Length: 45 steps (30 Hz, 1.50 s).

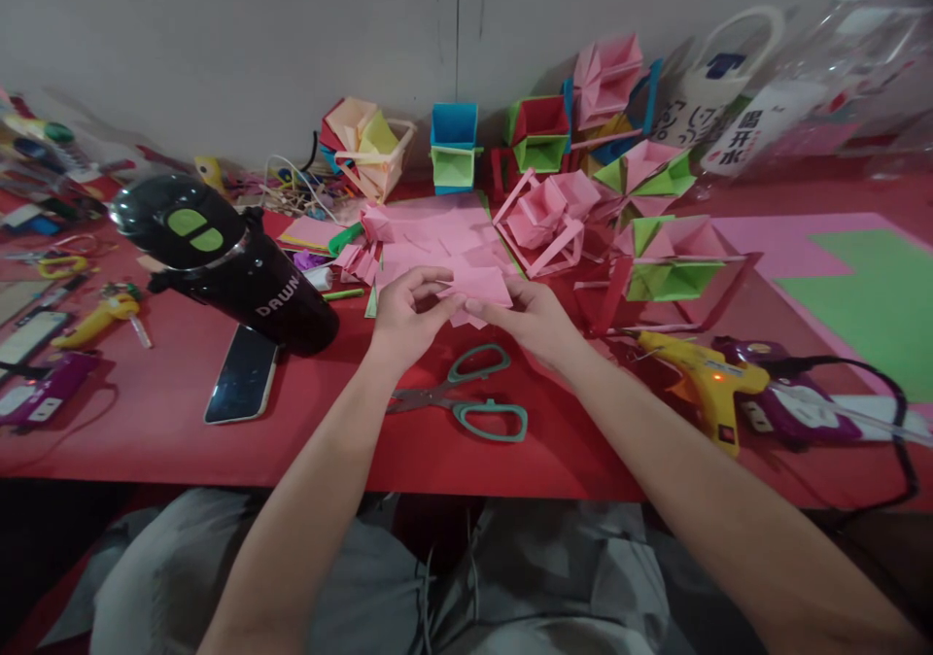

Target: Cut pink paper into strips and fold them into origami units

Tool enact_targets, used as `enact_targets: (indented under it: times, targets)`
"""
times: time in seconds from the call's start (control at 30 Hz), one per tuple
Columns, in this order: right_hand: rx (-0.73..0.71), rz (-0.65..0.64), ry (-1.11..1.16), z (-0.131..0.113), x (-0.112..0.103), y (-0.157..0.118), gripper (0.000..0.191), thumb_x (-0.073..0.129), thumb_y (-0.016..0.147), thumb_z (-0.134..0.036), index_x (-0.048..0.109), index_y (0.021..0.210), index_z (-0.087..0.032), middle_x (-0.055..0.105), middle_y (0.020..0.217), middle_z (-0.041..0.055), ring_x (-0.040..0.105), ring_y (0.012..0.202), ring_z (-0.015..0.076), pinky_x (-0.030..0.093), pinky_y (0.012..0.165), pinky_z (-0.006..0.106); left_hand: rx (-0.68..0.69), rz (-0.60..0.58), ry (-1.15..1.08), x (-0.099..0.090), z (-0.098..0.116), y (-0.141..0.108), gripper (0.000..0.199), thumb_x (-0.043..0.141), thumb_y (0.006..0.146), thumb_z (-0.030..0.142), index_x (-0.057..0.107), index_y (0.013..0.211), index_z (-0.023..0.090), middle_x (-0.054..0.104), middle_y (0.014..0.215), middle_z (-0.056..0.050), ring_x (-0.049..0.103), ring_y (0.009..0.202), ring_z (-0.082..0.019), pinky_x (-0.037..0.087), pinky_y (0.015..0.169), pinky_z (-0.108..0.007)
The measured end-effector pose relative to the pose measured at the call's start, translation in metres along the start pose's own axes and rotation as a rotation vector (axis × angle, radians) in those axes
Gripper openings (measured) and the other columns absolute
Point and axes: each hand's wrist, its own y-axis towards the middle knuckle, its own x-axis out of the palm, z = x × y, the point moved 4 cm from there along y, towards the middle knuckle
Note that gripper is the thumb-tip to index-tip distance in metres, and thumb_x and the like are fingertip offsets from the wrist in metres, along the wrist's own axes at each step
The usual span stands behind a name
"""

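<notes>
A small folded piece of pink paper is held between both hands, just above the red table. My left hand pinches its left edge between thumb and fingers. On the other side, my right hand grips the right edge, its thumb along the near side. Some of my right fingers are hidden behind the paper. Beneath my hands lie scissors with green handles, their blade tips partly covered by my left forearm. Larger pink paper sheets lie just beyond my hands.
Folded paper models, including a blue and green one, line the wall. A black bottle leans beside a phone at left. A yellow glue gun with a lit orange light and a black cord lies at right, near green paper.
</notes>
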Motion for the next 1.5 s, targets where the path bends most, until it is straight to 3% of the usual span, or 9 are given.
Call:
enact_targets:
  times: [0.3,0.5,0.73,1.0,1.23,1.5]
  targets:
    - [0.007,0.032,-0.004,0.008,-0.003,0.002,0.036,0.087,0.068,-0.051,0.075,0.078,-0.019,0.073,0.081,0.0022,0.065,0.076,0.0184,0.054,0.071,0.031,-0.027,-0.061,-0.023,0.002,-0.003,0.000,0.033,0.081,0.071,0.027,0.071,0.101,0.018,0.073,0.094,-0.006,0.072,0.091,-0.018,0.056,0.074,-0.025]
    - [0.025,0.081,-0.005,0.005,-0.006,0.002,0.039,0.086,0.067,-0.054,0.068,0.067,-0.019,0.063,0.064,-0.0009,0.055,0.061,0.0132,0.046,0.060,0.028,-0.085,-0.032,-0.060,-0.006,-0.002,0.003,0.034,0.083,0.068,0.029,0.070,0.097,0.017,0.071,0.081,-0.002,0.069,0.076,-0.016,0.057,0.068,-0.026]
    - [0.009,0.087,0.014,0.007,-0.011,0.003,0.036,0.088,0.066,-0.048,0.068,0.064,-0.019,0.066,0.064,0.0001,0.052,0.058,0.0121,0.043,0.058,0.028,-0.159,-0.026,-0.135,-0.009,0.000,0.004,0.040,0.087,0.063,0.031,0.070,0.096,0.017,0.070,0.072,0.000,0.067,0.065,-0.014,0.059,0.063,-0.026]
    - [-0.019,0.093,-0.024,-0.004,-0.010,0.003,0.039,0.088,0.065,-0.052,0.067,0.061,-0.019,0.060,0.060,-0.0013,0.050,0.058,0.0117,0.043,0.058,0.028,-0.184,0.008,-0.155,-0.011,-0.002,0.006,0.044,0.090,0.057,0.031,0.070,0.093,0.016,0.071,0.074,-0.001,0.069,0.068,-0.015,0.061,0.065,-0.028]
    - [-0.024,0.173,0.014,-0.005,-0.015,0.003,0.039,0.093,0.057,-0.047,0.066,0.057,-0.019,0.060,0.058,-0.0013,0.048,0.056,0.0107,0.041,0.055,0.028,-0.191,-0.047,-0.203,-0.012,0.000,0.006,0.046,0.087,0.063,0.034,0.070,0.100,0.015,0.073,0.072,-0.001,0.069,0.065,-0.015,0.061,0.064,-0.027]
    - [-0.028,0.096,0.095,-0.003,-0.015,0.005,0.031,0.091,0.063,-0.044,0.073,0.065,-0.019,0.065,0.064,-0.0008,0.053,0.061,0.0108,0.043,0.062,0.028,-0.088,0.001,-0.162,-0.018,0.000,0.008,0.041,0.086,0.065,0.033,0.074,0.100,0.014,0.075,0.070,-0.003,0.072,0.066,-0.016,0.062,0.066,-0.028]
